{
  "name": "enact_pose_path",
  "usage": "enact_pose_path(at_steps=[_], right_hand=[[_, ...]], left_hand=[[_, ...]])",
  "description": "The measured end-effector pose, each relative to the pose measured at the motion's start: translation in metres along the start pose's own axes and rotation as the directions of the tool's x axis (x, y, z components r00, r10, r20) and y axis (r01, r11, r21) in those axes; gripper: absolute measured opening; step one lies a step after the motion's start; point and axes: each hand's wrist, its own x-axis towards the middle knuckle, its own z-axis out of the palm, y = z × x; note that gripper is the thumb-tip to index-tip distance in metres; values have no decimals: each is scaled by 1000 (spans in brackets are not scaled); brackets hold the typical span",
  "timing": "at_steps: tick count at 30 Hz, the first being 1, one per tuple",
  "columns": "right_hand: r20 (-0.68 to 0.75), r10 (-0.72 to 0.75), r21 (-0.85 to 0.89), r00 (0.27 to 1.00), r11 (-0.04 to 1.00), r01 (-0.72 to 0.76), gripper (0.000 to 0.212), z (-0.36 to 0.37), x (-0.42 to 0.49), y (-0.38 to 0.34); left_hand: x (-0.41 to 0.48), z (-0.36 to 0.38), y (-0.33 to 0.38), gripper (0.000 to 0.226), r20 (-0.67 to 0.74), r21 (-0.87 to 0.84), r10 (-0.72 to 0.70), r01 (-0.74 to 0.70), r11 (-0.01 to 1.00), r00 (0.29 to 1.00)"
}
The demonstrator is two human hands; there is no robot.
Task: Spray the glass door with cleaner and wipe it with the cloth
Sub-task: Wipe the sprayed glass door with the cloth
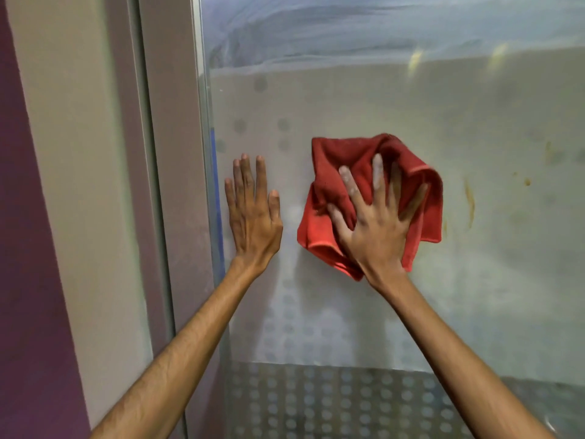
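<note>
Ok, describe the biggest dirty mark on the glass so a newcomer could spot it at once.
On the glass door, find the red cloth pressed under the right hand. Just right of the cloth runs a brownish-orange streak. It is a long curved vertical line, where the marks near it are only small specks.

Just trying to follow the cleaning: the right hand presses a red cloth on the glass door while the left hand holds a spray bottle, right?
Not quite. In the head view the left hand holds no spray bottle; it rests flat and empty on the glass door. The right hand does press the red cloth on the glass with spread fingers.
</note>
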Motion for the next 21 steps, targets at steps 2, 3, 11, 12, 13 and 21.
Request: enact_pose_path(at_steps=[2,3,11,12,13,21], right_hand=[[26,-18,-26,1000,999,18,63,0,-21,10],[41,-34,-44,999,998,36,63,-2,-26,15],[11,190,12,982,982,-190,58,-20,30,51],[15,253,13,967,967,-253,59,-22,47,48],[23,298,11,954,955,-298,61,-24,65,42],[21,45,-46,999,998,-44,83,-13,39,18]], left_hand=[[0,-1,0,56,9,14,12,-12,1000,1000],[-1,-1,0,56,19,20,11,-11,1000,1000],[1,-12,-4,58,105,91,52,-61,994,993],[2,-12,-4,58,112,88,61,-71,994,992],[3,-12,-4,58,118,78,66,-76,994,991],[-10,-2,11,56,56,-59,79,-76,995,995]])
